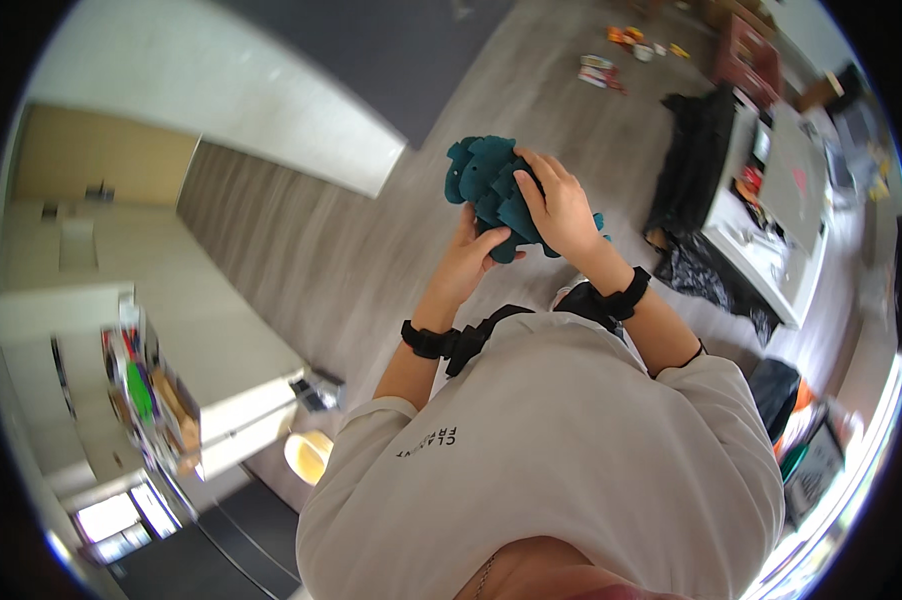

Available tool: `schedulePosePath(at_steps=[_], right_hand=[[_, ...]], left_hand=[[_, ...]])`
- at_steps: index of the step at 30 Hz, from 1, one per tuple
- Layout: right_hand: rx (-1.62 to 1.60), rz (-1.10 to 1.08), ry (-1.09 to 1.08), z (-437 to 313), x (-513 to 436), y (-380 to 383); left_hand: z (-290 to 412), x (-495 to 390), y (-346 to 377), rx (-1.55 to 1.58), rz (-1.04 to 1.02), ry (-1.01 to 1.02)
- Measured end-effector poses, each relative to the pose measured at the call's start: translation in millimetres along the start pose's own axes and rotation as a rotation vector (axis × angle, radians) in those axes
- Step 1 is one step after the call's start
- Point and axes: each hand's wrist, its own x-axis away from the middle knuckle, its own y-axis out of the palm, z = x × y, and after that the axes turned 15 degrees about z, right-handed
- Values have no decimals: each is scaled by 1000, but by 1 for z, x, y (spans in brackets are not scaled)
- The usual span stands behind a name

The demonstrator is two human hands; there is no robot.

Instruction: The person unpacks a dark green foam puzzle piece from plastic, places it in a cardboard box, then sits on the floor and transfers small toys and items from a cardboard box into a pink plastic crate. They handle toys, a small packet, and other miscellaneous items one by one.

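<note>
A teal plush toy (pixel 488 180) with overlapping scale-like flaps and small dark eyelets is held up in front of me, above the floor. My left hand (pixel 475 255) grips its lower near side, thumb pressed against the toy and the other fingers partly hidden beneath. Across the toy's right side lies my right hand (pixel 560 202), fingers spread over the flaps. Short stubby parts of the toy stick out below, and a small piece shows past my right wrist. Both wrists wear black straps.
A white-edged table (pixel 751 277) draped with black plastic (pixel 691 262) stands to the right, bearing assorted items. Beyond it is a reddish crate (pixel 747 60). Packets (pixel 601 73) lie on the wood-look floor (pixel 316 217). A white panel (pixel 293 97) juts in from upper left; a bin (pixel 308 456) sits lower left.
</note>
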Motion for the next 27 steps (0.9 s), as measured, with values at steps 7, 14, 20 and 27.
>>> schedulePosePath(at_steps=[7,14,20,27], right_hand=[[-436,-509,197,-117,99,173],[-709,-957,336,-197,144,325],[-514,-1289,517,-203,124,480],[-303,-1485,145,-247,80,698]], left_hand=[[-5,115,-180,-95,652,406],[22,232,-360,-1517,1357,1026],[47,226,-496,-1554,1583,930],[20,164,-698,-282,1863,249]])
